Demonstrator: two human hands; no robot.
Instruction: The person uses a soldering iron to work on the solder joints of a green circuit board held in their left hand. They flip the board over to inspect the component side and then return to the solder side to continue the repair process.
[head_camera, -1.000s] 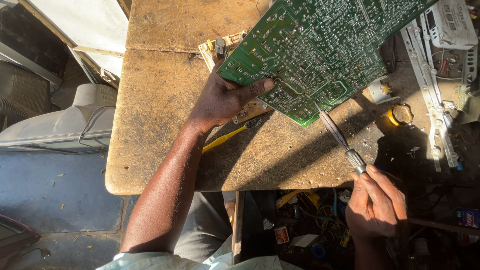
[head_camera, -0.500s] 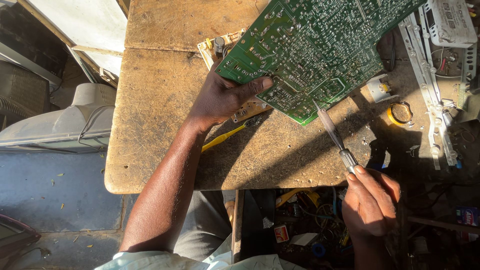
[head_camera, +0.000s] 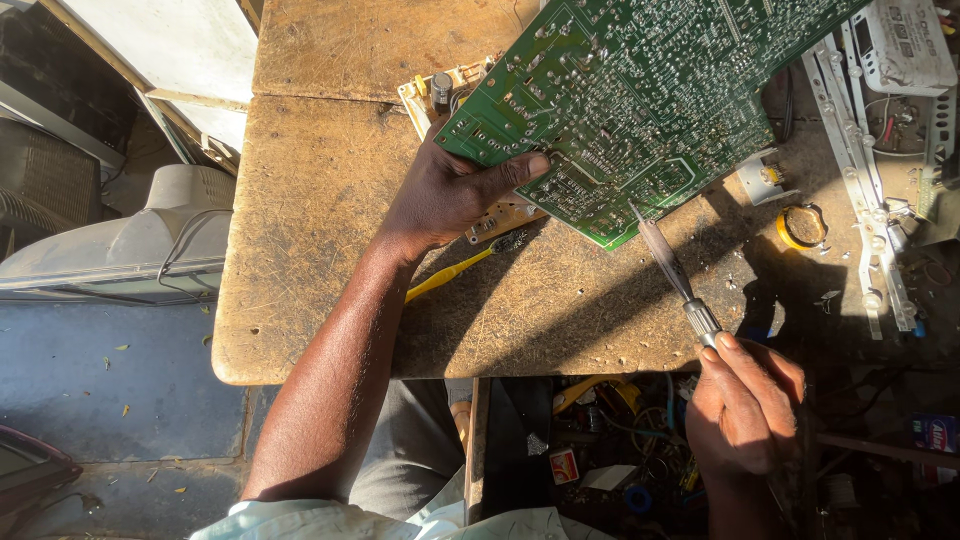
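Two hands are at work over a worn wooden desk (head_camera: 320, 200), seen from above in strong sunlight. My left hand (head_camera: 445, 195) is closed on the lower edge of a large green circuit board (head_camera: 640, 100), thumb lying across its soldered face, holding it tilted up off the desk. My right hand (head_camera: 745, 410) is curled around the handle of a soldering iron (head_camera: 672, 275), whose thin metal tip touches the board near its lower corner. Under the board, beside my left hand, lies a yellow toothbrush (head_camera: 455, 275) on the desk, partly in shadow. To the right of the board sits a small yellow roll (head_camera: 800, 225), and beyond it a long white metal strip (head_camera: 860, 170). An old grey monitor (head_camera: 110, 250) rests on the floor left of the desk.
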